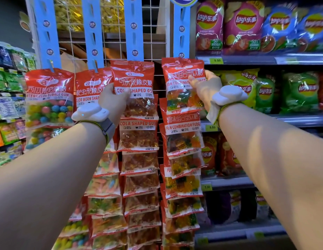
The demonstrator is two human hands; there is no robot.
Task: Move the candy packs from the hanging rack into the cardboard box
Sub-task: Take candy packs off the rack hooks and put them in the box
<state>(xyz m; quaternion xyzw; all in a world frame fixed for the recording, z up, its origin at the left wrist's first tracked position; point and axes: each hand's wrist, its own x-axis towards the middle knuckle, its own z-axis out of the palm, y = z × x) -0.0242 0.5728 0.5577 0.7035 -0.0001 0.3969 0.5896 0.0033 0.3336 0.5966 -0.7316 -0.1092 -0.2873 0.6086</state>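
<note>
Red candy packs hang in columns on blue strips (133,33) fixed to a white wire rack (153,44). My left hand (113,100) grips the left edge of the top cola gummy pack (135,89), thumb on its front. At the same height, my right hand (205,87) grips the right edge of the top fun combination fudge pack (182,83). Both packs sit at the top of their columns, just below the strips. More packs hang below each. No cardboard box is in view.
A watermelon bubble gum pack (48,98) and a color worm pack (88,87) hang further left. Shelves with crisp bags (247,26) and price labels (217,60) stand to the right. Small snack packets (9,98) fill shelves on the left.
</note>
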